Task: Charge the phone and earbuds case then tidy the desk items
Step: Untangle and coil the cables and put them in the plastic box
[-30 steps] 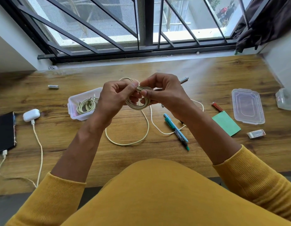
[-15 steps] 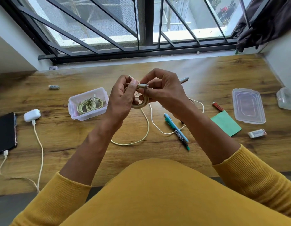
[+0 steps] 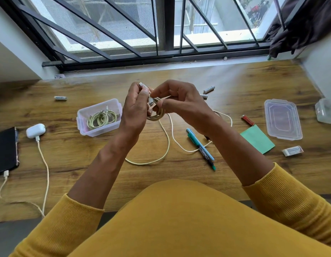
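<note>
Both hands held a half-coiled cream cable (image 3: 157, 115) above the worktop (image 3: 235, 86).

Left hand (image 3: 136, 112) gripped the coil, its fingers curled round the loops; right hand (image 3: 181, 104) pinched a strand beside them. The loose tail lay on the wood near two pens (image 3: 199, 145). The phone (image 3: 5, 151) and earbuds case (image 3: 35, 130) sat far left, each with a cable plugged in. A clear tub (image 3: 98, 117) held another coiled cable.

Three batteries (image 3: 60, 98) (image 3: 209, 89) (image 3: 204, 96), two pens (image 3: 200, 146) (image 3: 207, 154), two tubs (image 3: 81, 121) (image 3: 326, 110), one lid (image 3: 282, 119), one phone (image 3: 5, 151), one earbuds case (image 3: 35, 130).
</note>
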`<state>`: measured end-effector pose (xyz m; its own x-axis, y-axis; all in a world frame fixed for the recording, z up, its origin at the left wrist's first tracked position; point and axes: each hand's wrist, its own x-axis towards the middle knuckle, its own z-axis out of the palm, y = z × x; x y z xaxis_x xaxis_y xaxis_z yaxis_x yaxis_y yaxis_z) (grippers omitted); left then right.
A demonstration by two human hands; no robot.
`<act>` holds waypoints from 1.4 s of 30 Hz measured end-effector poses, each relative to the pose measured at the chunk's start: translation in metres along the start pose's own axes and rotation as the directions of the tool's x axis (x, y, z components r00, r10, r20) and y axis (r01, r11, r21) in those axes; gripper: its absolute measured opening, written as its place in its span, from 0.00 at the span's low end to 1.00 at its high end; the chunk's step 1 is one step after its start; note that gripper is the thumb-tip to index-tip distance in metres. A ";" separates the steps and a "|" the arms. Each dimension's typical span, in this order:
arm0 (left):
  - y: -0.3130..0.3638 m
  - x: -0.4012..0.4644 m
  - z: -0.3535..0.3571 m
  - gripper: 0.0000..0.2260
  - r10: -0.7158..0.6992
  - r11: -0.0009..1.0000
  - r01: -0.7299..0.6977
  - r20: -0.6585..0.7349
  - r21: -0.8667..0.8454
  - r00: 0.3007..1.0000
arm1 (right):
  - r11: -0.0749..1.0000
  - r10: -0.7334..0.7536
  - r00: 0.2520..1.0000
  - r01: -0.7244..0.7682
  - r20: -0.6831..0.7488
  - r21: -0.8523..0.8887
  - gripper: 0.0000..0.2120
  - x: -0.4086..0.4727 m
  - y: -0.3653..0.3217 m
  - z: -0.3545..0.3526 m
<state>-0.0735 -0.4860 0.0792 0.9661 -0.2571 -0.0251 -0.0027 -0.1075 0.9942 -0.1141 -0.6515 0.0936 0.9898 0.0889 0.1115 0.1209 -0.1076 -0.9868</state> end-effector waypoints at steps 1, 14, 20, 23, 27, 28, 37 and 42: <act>0.001 -0.001 0.000 0.09 -0.008 1.000 0.008 0.003 -0.003 1.000 | 1.000 -0.005 1.000 0.005 -0.005 0.007 0.08 0.000 -0.001 0.001; 0.015 -0.007 0.006 0.10 0.011 0.995 -0.001 0.098 -0.098 0.995 | 0.986 0.082 0.957 -0.119 -0.277 -0.117 0.21 0.004 0.008 0.017; 0.020 -0.011 0.008 0.06 0.071 0.985 -0.056 0.093 -0.162 0.993 | 0.977 0.040 0.947 -0.104 -0.320 -0.188 0.12 0.002 0.009 0.019; 0.019 -0.012 0.008 0.07 0.091 0.986 -0.078 0.086 -0.150 0.992 | 0.985 0.066 0.969 -0.101 -0.237 -0.140 0.11 0.001 0.008 0.018; 0.010 -0.013 0.005 0.07 0.151 0.988 -0.146 0.107 -0.057 0.983 | 0.989 0.150 0.974 -0.145 -0.170 0.042 0.09 -0.001 0.002 0.010; 0.008 -0.014 0.004 0.07 0.171 0.985 -0.169 0.109 -0.027 0.979 | 0.984 0.170 0.973 -0.158 -0.158 0.081 0.10 -0.001 0.002 0.007; 0.000 -0.010 -0.002 0.07 0.175 0.980 -0.182 0.094 0.082 0.980 | 0.938 0.243 0.965 -0.209 -0.095 0.276 0.12 -0.004 0.000 0.001; 0.005 -0.008 -0.005 0.10 -0.043 0.979 0.068 0.132 -0.192 0.990 | 0.926 0.257 0.955 -0.199 -0.148 0.321 0.10 -0.005 0.003 0.000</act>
<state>-0.0799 -0.4794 0.0851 0.9226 -0.3771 -0.0815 0.1129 0.0618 0.9917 -0.1183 -0.6520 0.0903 0.9875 -0.0898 -0.1299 -0.1098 0.2008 -0.9735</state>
